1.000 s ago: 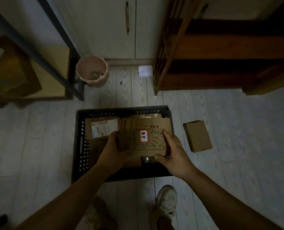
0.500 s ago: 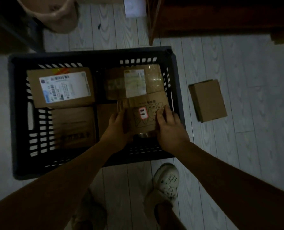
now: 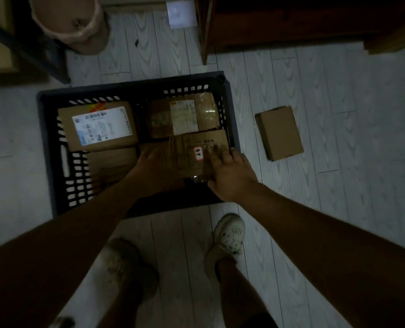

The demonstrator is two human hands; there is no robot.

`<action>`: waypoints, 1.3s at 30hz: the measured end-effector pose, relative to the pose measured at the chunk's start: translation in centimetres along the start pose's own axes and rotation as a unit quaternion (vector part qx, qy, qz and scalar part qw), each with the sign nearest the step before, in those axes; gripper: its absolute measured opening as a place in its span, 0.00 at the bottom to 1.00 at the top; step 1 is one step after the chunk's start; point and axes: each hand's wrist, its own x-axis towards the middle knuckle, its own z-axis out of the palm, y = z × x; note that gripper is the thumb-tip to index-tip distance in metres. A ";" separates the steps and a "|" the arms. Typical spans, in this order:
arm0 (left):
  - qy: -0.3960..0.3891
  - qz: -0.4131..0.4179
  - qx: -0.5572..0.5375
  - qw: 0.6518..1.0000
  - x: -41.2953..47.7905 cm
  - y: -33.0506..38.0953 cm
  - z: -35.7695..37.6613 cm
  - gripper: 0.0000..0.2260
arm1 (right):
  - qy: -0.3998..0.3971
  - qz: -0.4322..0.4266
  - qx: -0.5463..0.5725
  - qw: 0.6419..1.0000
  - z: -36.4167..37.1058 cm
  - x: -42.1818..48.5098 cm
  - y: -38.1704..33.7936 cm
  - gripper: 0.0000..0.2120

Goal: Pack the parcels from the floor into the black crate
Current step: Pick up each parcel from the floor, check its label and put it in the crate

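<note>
Overhead view as I see it from the headset. The black crate (image 3: 46, 147) sits on the pale plank floor just ahead of my two shoes (image 3: 230, 233). The sticker parcel (image 3: 192, 143), marked with a small red-edged tag, lies in the crate's near right corner under both my hands. My right grip (image 3: 230, 176) spreads its fingers over the top and hooks the thumb at the near edge, pinching the parcel. My left grip (image 3: 153, 170) lies on the parcel's left end; in this dim light I cannot tell whether its fingers curl round it. Obstacles: a taped parcel (image 3: 185, 117) touches the sticker parcel's far edge, the crate's right wall runs just beside my right fingers, and the left half is filled by a labelled parcel (image 3: 97, 125) with a plain parcel (image 3: 111, 166) nearer me. One loose parcel (image 3: 279, 132) lies on the floor to the right of the crate, apart from it. Beyond the crate stand a pink bin (image 3: 71, 22), a white sheet (image 3: 181, 14), a dark metal frame (image 3: 31, 48) and a wooden cabinet (image 3: 291, 20).
</note>
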 end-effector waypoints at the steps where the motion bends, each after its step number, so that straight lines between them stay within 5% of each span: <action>1: 0.004 -0.010 -0.025 1.000 -2.0 0.3 -0.9 0.35 | 0.010 -0.005 0.018 1.000 -1.3 -1.4 -0.2 0.38; 5: 0.066 -0.075 -0.122 0.988 -12.1 2.2 -4.9 0.43 | 0.026 -0.021 0.073 0.997 -9.3 -9.7 -1.5 0.33; 10: 0.132 -0.040 -0.152 0.979 -24.8 9.1 -8.6 0.29 | 0.057 -0.063 0.128 0.988 -19.1 -20.4 -3.8 0.30; 14: 0.167 -0.036 -0.160 0.972 -32.2 12.3 -10.1 0.31 | 0.100 -0.077 0.159 0.979 -23.6 -29.5 -4.8 0.31; 29: 0.285 0.117 -0.028 0.951 -52.2 19.1 -7.3 0.35 | 0.298 0.013 0.272 0.915 -23.1 -53.0 -3.1 0.33; 39: 0.320 0.193 -0.008 0.928 -54.7 31.1 -2.0 0.35 | 0.335 0.005 0.230 0.914 -24.5 -61.0 7.6 0.37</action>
